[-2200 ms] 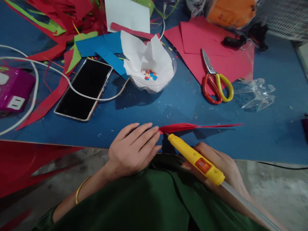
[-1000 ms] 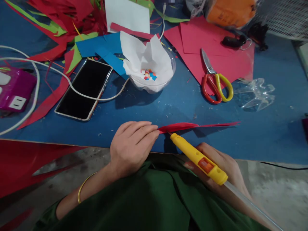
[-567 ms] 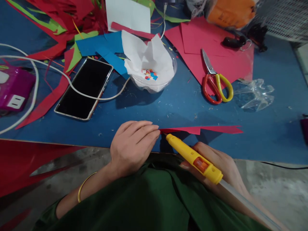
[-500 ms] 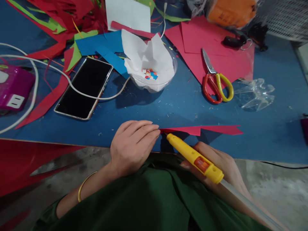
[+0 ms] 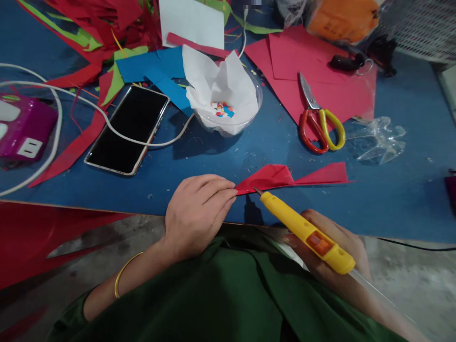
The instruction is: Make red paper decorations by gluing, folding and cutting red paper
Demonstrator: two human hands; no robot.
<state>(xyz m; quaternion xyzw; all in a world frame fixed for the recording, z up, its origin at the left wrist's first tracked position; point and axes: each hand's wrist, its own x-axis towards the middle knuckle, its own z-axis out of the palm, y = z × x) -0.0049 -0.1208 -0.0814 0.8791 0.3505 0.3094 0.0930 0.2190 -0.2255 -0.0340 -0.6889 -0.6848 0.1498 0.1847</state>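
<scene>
My left hand (image 5: 199,216) is closed at the table's front edge, its fingertips pressed together on the left end of a red paper strip (image 5: 272,178). The strip runs to the right, folded and twisted. My right hand (image 5: 335,242) is wrapped round a yellow glue gun (image 5: 306,230) with an orange window. The gun's metal tip points left and lies close to the strip's lower edge. Whether tip and paper touch, I cannot tell. Part of my right hand is hidden behind the gun.
Behind the strip stands a plastic bowl (image 5: 254,111) lined with white paper. A phone (image 5: 128,130) and white cable lie left, beside a purple box (image 5: 26,126). Scissors (image 5: 313,114) rest partly on red sheets (image 5: 320,57). Crumpled clear plastic (image 5: 381,140) is at right.
The glue gun and my right hand have moved a little to the right. The red strip has turned, now showing a wider face. My left hand stays at its left end.
</scene>
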